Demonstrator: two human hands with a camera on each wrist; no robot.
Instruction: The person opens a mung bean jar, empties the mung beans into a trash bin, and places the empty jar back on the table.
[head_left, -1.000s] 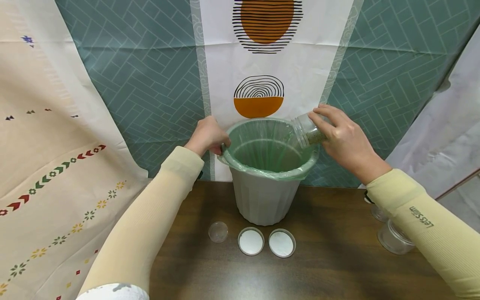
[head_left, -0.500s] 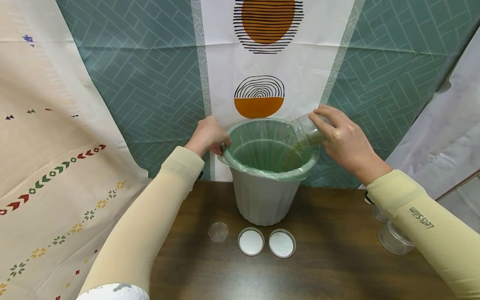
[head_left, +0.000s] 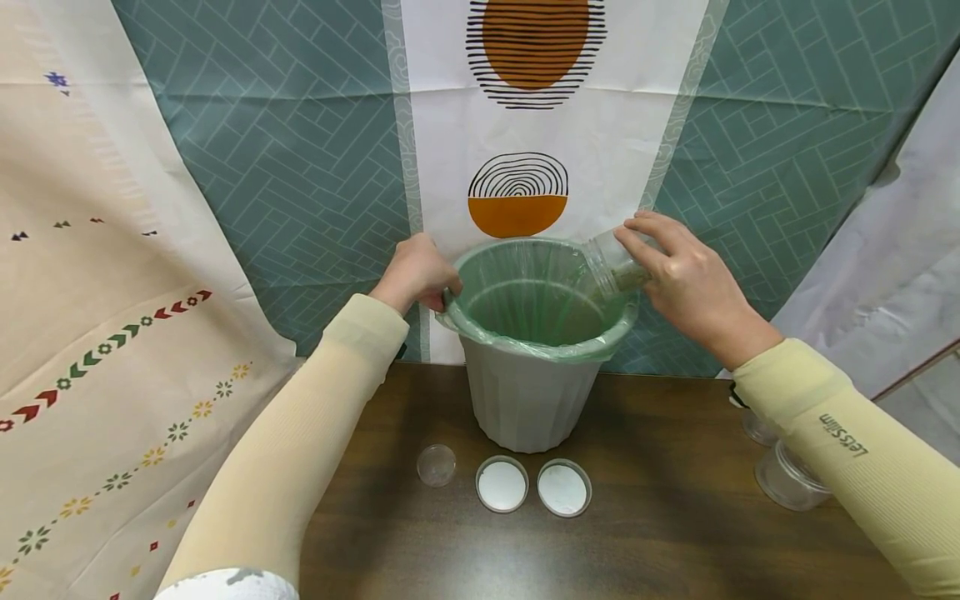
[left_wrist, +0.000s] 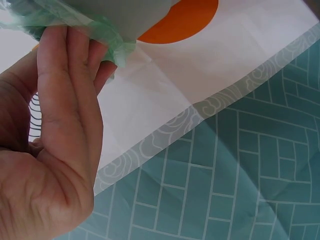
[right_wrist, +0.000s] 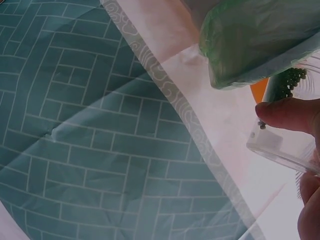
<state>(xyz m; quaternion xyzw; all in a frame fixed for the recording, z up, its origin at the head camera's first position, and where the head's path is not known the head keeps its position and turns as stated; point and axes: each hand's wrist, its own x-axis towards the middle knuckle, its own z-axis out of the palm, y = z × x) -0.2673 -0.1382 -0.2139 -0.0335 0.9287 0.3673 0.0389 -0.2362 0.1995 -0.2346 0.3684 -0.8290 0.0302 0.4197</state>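
A grey bin [head_left: 528, 396] with a green plastic liner [head_left: 555, 346] folded over its rim stands near the back of the table. My left hand [head_left: 418, 271] grips its left rim, fingers curled over the liner; in the left wrist view the fingertips meet the green plastic. On the opposite side my right hand [head_left: 686, 275] holds a clear jar [head_left: 603, 260], tipped with its mouth over the bin's opening. Small round green grains, like mung beans [right_wrist: 294, 80], lie along the jar's lower side. A few of them show at its mouth in the head view.
In front of the bin lie two round lids [head_left: 502, 485] with white insides and a smaller clear disc [head_left: 437, 465]. A clear jar [head_left: 787, 479] stands at the right, partly behind my right sleeve [head_left: 840, 442]. A patterned cloth [head_left: 285, 125] hangs behind the bin.
Green grains have run out of the jar's mouth into the bin, thickest half a second ago; fewer show in the jar now. Both hands have hardly moved.
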